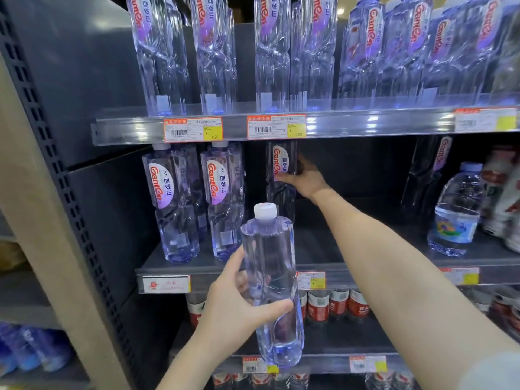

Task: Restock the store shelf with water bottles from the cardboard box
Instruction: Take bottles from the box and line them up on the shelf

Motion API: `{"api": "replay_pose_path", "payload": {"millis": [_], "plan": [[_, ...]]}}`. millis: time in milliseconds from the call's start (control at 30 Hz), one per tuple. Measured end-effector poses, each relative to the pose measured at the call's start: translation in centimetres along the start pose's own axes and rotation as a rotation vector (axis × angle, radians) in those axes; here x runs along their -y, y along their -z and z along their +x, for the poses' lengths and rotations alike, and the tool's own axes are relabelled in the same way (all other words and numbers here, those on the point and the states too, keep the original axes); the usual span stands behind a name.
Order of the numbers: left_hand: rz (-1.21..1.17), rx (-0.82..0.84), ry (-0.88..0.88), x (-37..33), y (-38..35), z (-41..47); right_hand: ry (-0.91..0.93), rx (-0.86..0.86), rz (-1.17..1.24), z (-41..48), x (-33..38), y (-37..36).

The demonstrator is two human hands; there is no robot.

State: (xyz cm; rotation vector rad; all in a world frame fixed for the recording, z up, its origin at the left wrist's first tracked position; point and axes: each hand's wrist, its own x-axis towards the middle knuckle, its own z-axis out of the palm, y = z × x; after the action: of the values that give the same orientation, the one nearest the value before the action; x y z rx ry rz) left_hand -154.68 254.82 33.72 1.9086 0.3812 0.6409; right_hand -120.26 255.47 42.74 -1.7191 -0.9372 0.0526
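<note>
Two bottles are in our hands. Our right hand [305, 178] grips one water bottle [281, 164] at its label, set deep on the middle shelf [351, 249]. Our left hand [239, 302] wraps around a second bottle [271, 277] just in front of that shelf's edge. Two stocked rows [171, 204] stand at the shelf's left end, and we judge much of it is still to be filled. The cardboard box is out of view.
</note>
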Motion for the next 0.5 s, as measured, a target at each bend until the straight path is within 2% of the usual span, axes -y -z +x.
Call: {"api": "replay_pose_path", "payload": {"millis": [233, 500], "plan": [[-0.014, 0.051, 0.041, -0.6, 0.0, 0.3, 0.039, 0.049, 0.038, 1.1, -0.3, 0.0], [-0.031, 0.073, -0.002, -2.6, 0.4, 0.4, 0.032, 0.115, -0.040, 1.0, -0.1, 0.5]]}}
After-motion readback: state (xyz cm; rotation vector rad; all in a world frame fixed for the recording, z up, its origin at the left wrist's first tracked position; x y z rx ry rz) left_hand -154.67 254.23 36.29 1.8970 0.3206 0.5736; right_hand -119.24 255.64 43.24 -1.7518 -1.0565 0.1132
